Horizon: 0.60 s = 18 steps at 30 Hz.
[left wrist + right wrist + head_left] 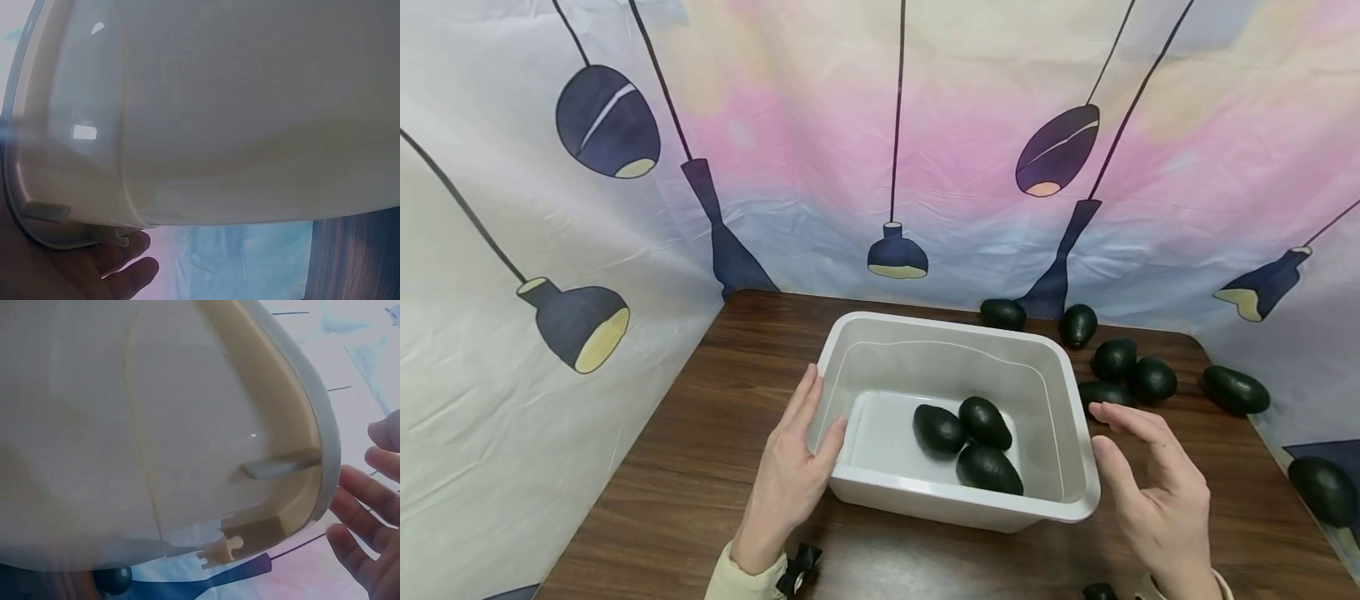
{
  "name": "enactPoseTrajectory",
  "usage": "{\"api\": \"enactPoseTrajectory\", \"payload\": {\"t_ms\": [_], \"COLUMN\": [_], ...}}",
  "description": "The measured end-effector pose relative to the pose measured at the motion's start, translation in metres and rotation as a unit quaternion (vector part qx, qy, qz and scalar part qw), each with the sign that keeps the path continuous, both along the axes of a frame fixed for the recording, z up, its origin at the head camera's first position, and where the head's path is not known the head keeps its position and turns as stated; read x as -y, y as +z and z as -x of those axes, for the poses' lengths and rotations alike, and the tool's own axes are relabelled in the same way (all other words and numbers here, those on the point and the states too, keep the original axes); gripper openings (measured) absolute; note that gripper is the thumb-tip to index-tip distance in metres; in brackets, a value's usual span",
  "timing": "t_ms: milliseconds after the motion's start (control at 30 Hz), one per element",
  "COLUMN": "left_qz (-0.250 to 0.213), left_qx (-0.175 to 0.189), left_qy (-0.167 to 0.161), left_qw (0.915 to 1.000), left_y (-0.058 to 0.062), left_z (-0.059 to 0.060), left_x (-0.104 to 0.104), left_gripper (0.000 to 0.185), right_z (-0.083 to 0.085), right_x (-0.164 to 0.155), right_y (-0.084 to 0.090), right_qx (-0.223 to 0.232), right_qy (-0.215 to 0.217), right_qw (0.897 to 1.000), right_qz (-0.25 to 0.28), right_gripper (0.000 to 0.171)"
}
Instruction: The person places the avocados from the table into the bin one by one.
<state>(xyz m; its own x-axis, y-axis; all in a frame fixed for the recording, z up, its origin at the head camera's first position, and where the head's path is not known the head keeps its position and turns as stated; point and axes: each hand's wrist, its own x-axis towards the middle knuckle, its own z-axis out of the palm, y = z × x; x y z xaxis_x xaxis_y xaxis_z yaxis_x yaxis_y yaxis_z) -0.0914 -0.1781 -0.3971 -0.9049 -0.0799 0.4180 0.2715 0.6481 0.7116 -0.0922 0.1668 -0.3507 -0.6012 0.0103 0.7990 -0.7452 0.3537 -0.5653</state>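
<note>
The left hand (790, 471) lies against the left wall of the white plastic bin (880, 337), fingers straight along the outside and the thumb hooked over the rim — a loose grip that touches the bin rather than clamps it. The right hand (1150, 483) hangs just beside the bin's right wall, its grip wide, fingers spread and relaxed, holding nothing; in the right wrist view a gap shows between fingertips (362, 490) and rim.

The bin stands on the brown wooden surface (700, 467). Three dark green avocados (973, 442) lie inside it, bunched together toward the near right corner. More loose avocados (1123, 367) lie on the surface behind and to the right of the bin.
</note>
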Motion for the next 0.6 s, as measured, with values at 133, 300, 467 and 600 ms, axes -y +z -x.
{"api": "enactPoseTrajectory", "payload": {"t_ms": [133, 300, 467, 600], "left_qz": [0.002, 0.004, 0.003, 0.007], "left_qx": [-0.001, 0.002, 0.007, 0.003], "left_qy": [0.000, 0.003, 0.006, 0.017], "left_qw": [1.0000, 1.0000, 1.0000, 0.9998], "left_y": [0.000, 0.001, 0.002, 0.003], "left_z": [0.000, 0.000, 0.000, 0.001], "left_x": [-0.001, -0.001, -0.002, -0.004], "left_gripper": [0.063, 0.063, 0.061, 0.058], "right_z": [0.002, 0.012, 0.018, 0.023], "right_x": [-0.006, -0.020, -0.025, -0.028], "right_y": [-0.008, -0.028, -0.034, -0.036], "right_qx": [0.028, 0.116, 0.162, 0.191], "right_qy": [-0.021, -0.085, -0.127, -0.158], "right_qw": [0.999, 0.988, 0.976, 0.963], "right_qz": [-0.010, -0.055, -0.075, -0.110], "right_gripper": [0.031, 0.041, 0.039, 0.033]}}
